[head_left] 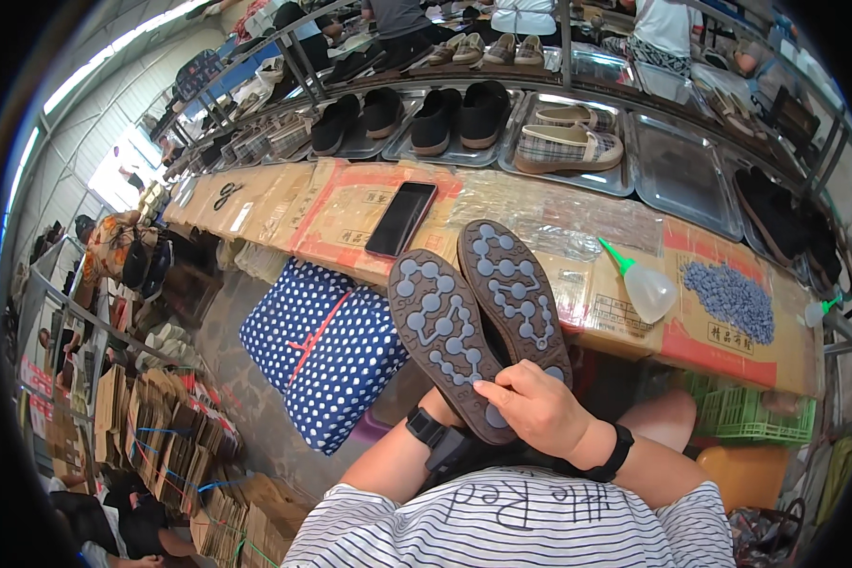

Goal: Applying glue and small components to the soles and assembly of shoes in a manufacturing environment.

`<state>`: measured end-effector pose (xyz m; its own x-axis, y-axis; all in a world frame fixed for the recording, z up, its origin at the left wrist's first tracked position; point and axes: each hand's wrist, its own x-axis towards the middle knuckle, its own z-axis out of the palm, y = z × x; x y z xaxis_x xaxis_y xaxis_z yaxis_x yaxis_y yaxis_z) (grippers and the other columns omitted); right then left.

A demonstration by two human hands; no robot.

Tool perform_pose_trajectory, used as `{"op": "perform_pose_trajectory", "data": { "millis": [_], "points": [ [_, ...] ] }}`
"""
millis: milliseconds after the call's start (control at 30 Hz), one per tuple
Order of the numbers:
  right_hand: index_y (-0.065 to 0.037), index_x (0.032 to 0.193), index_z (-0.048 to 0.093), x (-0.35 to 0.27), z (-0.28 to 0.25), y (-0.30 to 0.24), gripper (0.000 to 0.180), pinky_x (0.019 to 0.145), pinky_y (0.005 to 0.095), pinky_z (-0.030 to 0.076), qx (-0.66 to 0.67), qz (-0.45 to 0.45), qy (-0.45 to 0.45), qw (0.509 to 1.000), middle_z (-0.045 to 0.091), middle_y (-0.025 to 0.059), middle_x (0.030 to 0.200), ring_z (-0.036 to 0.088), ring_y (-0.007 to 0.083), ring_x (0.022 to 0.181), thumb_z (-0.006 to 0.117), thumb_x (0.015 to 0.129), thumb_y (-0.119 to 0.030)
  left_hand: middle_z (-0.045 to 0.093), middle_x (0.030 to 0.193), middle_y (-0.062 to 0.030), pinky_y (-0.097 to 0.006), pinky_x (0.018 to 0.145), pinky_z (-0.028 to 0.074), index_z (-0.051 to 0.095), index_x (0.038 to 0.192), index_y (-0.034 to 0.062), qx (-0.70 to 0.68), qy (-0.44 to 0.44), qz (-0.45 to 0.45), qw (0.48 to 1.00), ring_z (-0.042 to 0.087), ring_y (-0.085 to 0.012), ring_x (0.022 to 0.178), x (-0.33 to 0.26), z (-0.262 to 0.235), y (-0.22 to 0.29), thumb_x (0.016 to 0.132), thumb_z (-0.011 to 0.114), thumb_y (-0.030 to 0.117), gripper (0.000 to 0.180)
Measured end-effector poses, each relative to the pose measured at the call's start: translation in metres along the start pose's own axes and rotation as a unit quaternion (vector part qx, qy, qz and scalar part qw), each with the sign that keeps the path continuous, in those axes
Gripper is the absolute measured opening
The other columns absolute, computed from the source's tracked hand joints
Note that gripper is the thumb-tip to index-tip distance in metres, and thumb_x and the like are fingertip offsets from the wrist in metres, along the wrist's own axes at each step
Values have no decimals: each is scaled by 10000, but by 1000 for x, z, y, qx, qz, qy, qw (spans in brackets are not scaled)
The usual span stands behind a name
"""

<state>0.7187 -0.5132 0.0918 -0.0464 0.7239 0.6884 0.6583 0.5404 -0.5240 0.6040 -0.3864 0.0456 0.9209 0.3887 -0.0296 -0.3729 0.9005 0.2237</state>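
Observation:
A pair of shoes (445, 331) is held up in front of me, brown soles facing me. Raised blue-grey dots joined by bars pattern both soles. My left hand (438, 407) supports the pair from behind, its fingers hidden by the shoes. At the lower part of the nearer sole, my right hand (538, 409) is closed in a pinch, its fingertips touching the sole beside a blue dot. Whatever lies between those fingertips is too small to make out. Beyond the shoes, a pile of small blue pieces (729, 301) and a white squeeze bottle with green nozzle (647, 292) lie on the cardboard-covered bench (540, 222).
A black phone (402, 220) and scissors (226, 195) lie on the bench. Metal trays (686, 175) with shoes line the rack behind. A dotted blue cushion (327, 350) is left of my arms; a green crate (757, 414) stands below right. Other people work across the rack.

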Motion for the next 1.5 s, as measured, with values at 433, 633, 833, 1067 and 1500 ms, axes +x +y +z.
{"op": "perform_pose_trajectory", "data": {
  "millis": [433,633,833,1067,1500],
  "points": [
    [39,1113,610,11,-8,-13,346,714,333,513,-75,11,-84,994,534,107,925,564,266,825,610,775,-33,536,1324,-116,-354,985,489,490,1337,42,-10,-15,-21,1000,533,-188,1197,-13,-11,1,1036,434,159,328],
    [24,1108,647,5,-10,-5,428,615,339,507,-4,-12,-10,1000,589,106,909,575,262,733,622,685,85,529,1332,-114,-355,995,484,485,1342,44,-13,-27,-36,999,525,-187,1210,-10,-15,1,1036,432,156,329],
    [50,1157,631,5,-10,-9,433,643,342,497,-66,-35,-52,996,580,99,942,566,257,754,637,726,9,523,1340,-113,-357,1005,478,480,1347,46,-23,-48,-76,996,517,-187,1223,-22,-28,1,1037,429,153,331],
    [54,1137,633,12,-14,-21,410,656,314,423,-236,-50,-126,962,551,73,941,528,222,821,603,777,-141,516,1349,-110,-358,1017,472,474,1352,49,-42,-99,-173,979,508,-186,1239,-51,-63,2,1038,427,149,334],
    [-1,1203,609,0,-16,-13,395,739,328,434,-174,-7,-123,977,551,59,1060,537,209,925,553,834,-132,533,1299,-88,-317,950,512,486,1315,39,161,14,-77,984,556,-164,1149,-32,-57,-3,1033,445,146,304]
  ]
}}
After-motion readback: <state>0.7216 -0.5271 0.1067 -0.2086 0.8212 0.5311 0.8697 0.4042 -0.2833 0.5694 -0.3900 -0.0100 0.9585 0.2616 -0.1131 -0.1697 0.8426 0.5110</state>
